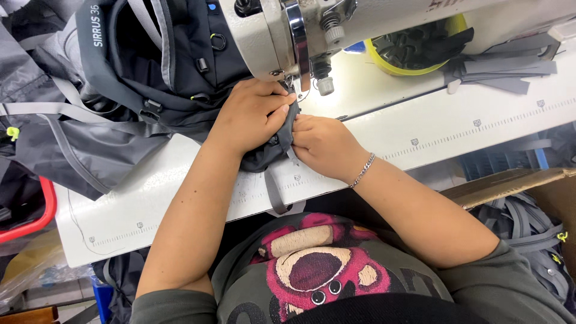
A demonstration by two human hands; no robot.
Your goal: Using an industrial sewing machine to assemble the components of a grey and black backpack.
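Pinching the dark fabric seam (287, 129) under the sewing machine's needle (292, 84), my left hand (252, 114) and right hand (321, 144) are both closed on it, and I judge the backpack (162, 54) stitching midway, its grey strap (273, 192) hanging loose.

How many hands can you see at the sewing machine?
2. The left hand presses dark grey fabric just under the sewing machine. The right hand pinches the same fabric from the other side, beside it on the white table. No other hands show.
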